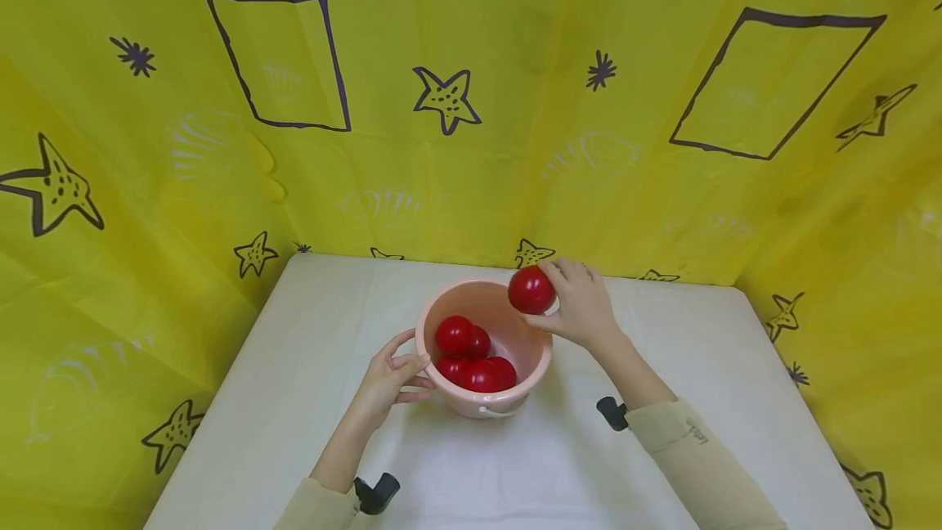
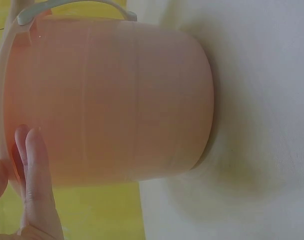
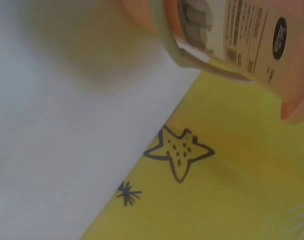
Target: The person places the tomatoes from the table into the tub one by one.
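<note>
A pink bucket (image 1: 540, 362) stands upright on the white table, several glossy red balls (image 1: 482, 375) inside. My left hand (image 1: 388, 376) holds its left rim, the thumb at the edge and the fingers against the outer wall under the rim, as the left wrist view shows on the bucket (image 2: 112, 100). Over the right rim, my right hand (image 1: 581, 305) grips another red ball (image 1: 531, 290) between thumb and fingers. In the right wrist view the bucket's printed label (image 3: 251, 37) shows, while the held ball is out of sight and only bits of fingers appear at the edge.
The bucket's pale handle (image 2: 87, 2) hangs down against its side. A yellow curtain (image 1: 500, 170) with starfish drawings encloses the white table (image 1: 331, 309) at the back and both sides. Black wrist straps (image 1: 377, 494) sit at both sleeves.
</note>
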A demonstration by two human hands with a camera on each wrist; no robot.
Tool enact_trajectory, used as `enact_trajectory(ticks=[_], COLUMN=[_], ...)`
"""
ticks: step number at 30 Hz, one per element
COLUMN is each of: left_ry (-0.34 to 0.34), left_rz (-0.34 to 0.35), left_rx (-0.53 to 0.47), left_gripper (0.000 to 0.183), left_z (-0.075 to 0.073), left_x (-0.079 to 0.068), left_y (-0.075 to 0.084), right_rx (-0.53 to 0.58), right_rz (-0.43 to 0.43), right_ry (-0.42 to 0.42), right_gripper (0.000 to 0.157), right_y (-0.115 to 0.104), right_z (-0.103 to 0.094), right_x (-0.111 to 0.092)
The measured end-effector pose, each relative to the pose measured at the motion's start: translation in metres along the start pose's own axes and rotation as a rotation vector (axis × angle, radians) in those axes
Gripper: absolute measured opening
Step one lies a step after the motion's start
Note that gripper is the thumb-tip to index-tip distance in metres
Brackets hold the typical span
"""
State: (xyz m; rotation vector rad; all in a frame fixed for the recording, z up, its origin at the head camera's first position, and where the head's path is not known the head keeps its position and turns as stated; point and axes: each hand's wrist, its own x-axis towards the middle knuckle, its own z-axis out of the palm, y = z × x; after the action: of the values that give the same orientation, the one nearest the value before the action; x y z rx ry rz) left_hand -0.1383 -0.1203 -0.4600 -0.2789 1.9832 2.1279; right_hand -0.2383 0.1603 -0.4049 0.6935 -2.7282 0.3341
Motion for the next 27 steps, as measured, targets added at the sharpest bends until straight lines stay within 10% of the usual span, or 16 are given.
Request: enact_trajectory(ticks=[14, 27], left_ry=[-0.017, -0.002], left_rz=[-0.005, -0.012], left_rx=[-0.018, -0.018], left_gripper=[0.057, 0.057], left_z=[-0.002, -0.001], left_x=[0.000, -0.001], left_y=[0.000, 0.000], right_rx=[-0.209, -0.362], right_rz=[-0.262, -0.244], right_ry=[-0.294, -0.495], right_gripper=[0.078, 0.077], right_y=[-0.045, -0.056], right_z=[0.035, 0.052], right_x=[-0.002, 0.005])
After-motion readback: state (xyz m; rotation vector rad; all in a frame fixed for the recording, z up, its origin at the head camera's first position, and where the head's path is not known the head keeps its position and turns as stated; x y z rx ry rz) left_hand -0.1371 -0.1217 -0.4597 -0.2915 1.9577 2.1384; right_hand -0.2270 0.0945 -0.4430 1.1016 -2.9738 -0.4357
